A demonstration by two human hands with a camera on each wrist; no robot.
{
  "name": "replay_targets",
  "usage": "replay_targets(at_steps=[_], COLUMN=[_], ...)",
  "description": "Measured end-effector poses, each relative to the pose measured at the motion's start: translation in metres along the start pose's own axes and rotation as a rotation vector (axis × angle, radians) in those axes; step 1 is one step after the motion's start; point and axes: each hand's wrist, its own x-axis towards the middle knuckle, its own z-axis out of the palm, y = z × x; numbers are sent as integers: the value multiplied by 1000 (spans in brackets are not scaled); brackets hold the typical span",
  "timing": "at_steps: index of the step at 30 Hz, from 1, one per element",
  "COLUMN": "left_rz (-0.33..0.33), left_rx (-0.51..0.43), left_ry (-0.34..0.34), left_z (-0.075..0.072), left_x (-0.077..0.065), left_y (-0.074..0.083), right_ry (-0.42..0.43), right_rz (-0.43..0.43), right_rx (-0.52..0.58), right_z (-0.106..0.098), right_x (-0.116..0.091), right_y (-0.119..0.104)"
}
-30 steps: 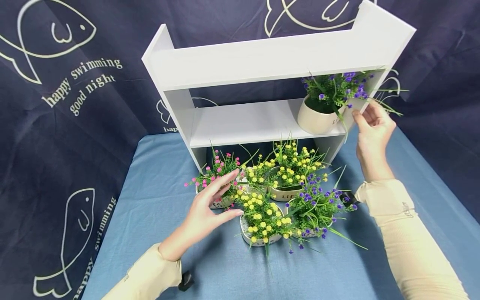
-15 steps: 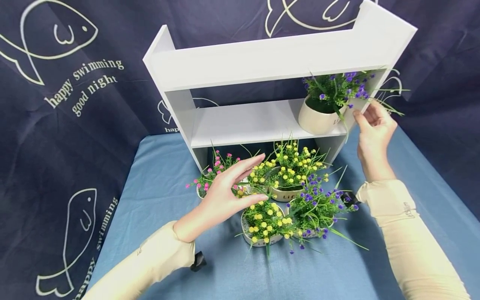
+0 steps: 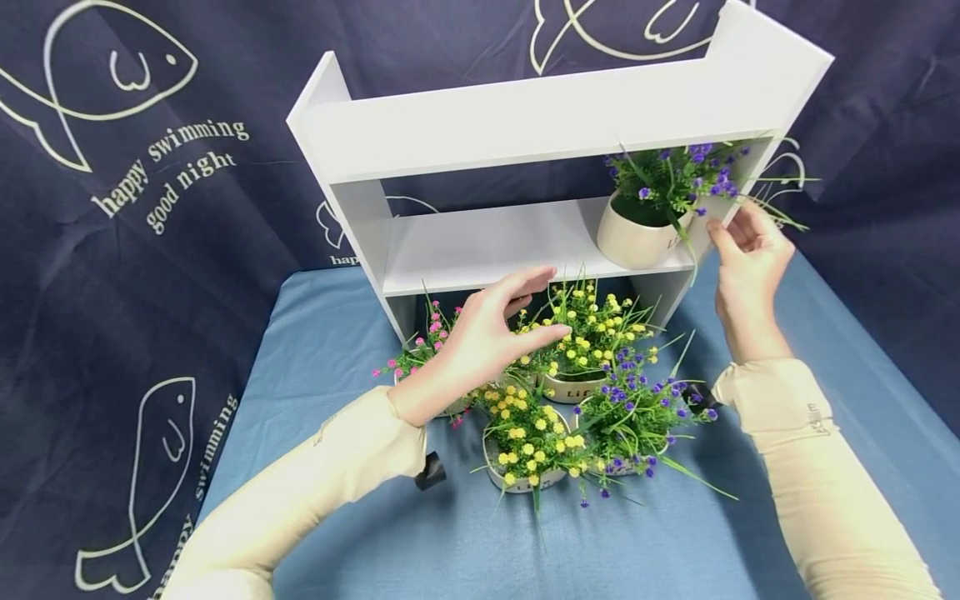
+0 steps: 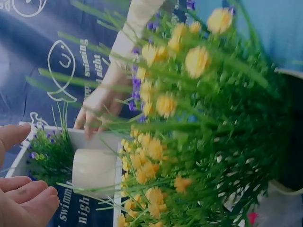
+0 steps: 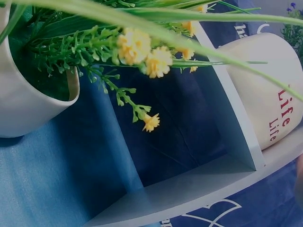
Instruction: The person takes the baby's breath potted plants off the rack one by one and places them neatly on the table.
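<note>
My left hand (image 3: 491,329) hovers in the head view over the potted flowers, thumb and fingers apart, holding nothing. Beneath and around it stand a pink-flowered pot plant (image 3: 429,340), a yellow-flowered pot plant (image 3: 528,437) and another yellow-flowered pot plant (image 3: 585,337). My right hand (image 3: 750,271) grips the front edge of the right side panel of a white shelf (image 3: 480,246), thumb inside and fingers outside. Beside that thumb, a purple-flowered pot plant (image 3: 637,237) rests on the middle board; its pot (image 4: 92,172) also shows in the left wrist view.
Another purple-flowered pot plant (image 3: 622,417) stands on the blue cloth (image 3: 570,550) at front right. Some of the yellow flowers are partly hidden behind my left hand. A dark curtain (image 3: 247,50) with fish drawings hangs behind the shelf.
My left hand has moved right and up, from beside the pink flowers toward the rear yellow ones, still holding nothing. My right hand keeps its place on the shelf panel.
</note>
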Motion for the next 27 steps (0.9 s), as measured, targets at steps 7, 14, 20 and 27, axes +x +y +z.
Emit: replay_targets(at_steps=[7,14,20,27], left_rz=[-52,-66,-100,-133], left_rx=[53,85,129,167], left_ry=[6,1,25,32], left_z=[3,9,17,26], left_x=[20,40,65,88], left_y=[-6,-5,-4,-4], right_ry=[-2,-2,-1,-5], right_rz=[1,4,4,-9], right_rx=[1,4,-3,-6], right_z=[0,1,1,1], right_x=[0,0,0,0], right_y=[-1,-1,-1,-1])
